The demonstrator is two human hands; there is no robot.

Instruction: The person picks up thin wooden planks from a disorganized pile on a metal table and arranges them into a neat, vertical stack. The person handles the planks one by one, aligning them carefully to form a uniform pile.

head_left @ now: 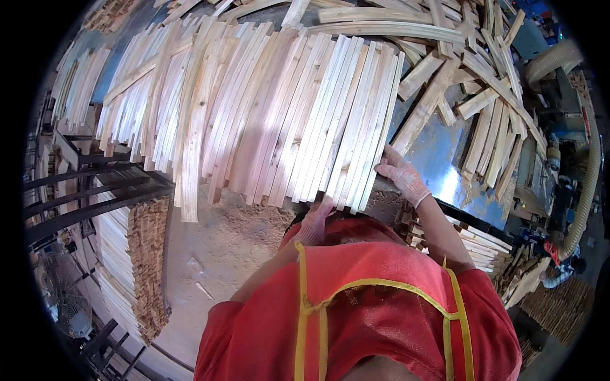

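Observation:
A long row of pale wooden strips [273, 120] lies side by side in front of me, their near ends pointing toward my body. My left hand [313, 224], in a light work glove with bare fingertips, has its fingers stretched up against the near ends of the strips; part of the fingers is hidden. At the right end of the row, my right hand [404, 178], gloved the same way, rests with thumb and fingers apart against the side of the outermost strip [381, 143]. Neither hand is wrapped round a strip.
Loose wooden pieces [489, 95] lie in a jumble on the blue metal table [457, 184] to the right. Dark metal bars [95, 206] and a stack of timber [147, 267] stand at left. Sawdust covers the floor [222, 247]. A ribbed hose [588, 171] hangs far right.

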